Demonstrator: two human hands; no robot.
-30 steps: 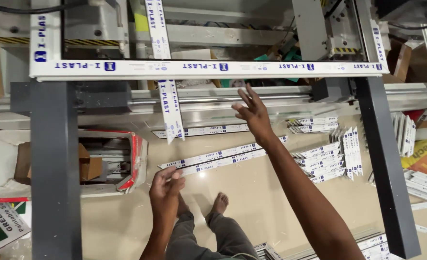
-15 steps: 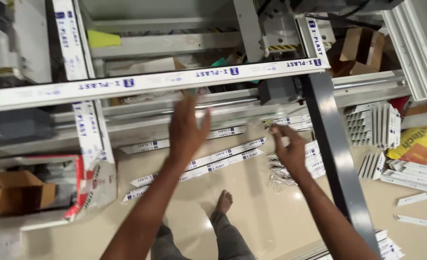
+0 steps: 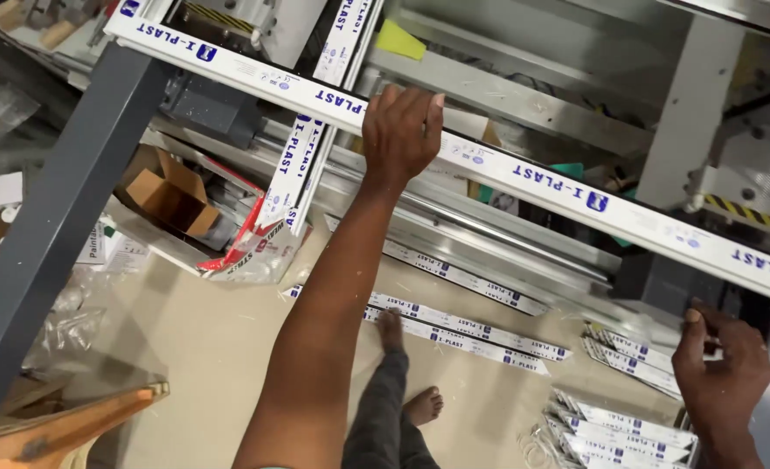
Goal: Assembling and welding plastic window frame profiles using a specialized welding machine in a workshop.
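A long white plastic profile [image 3: 524,178] with blue markings lies slantwise across a grey machine frame. My left hand [image 3: 402,130] lies on top of it near its middle, fingers curled over its far edge. My right hand [image 3: 722,372] is low at the right, fingers apart, beside the frame's dark upright [image 3: 663,282] and under the profile's right part; it holds nothing that I can see. A second white profile [image 3: 320,113] runs downward under the first, left of my left hand. My bare feet [image 3: 419,404] stand on the beige floor below.
Several short white profile pieces lie on the floor [image 3: 463,334], with a stack of them [image 3: 619,430] at the lower right. An open cardboard box [image 3: 172,195] sits at the left behind a grey frame leg [image 3: 50,234]. A wooden piece [image 3: 63,426] is at the bottom left.
The view has swung to the right and closer. My left hand has gone up onto the long profile and settled on it. My right hand has dropped lower, toward the frame's right upright.
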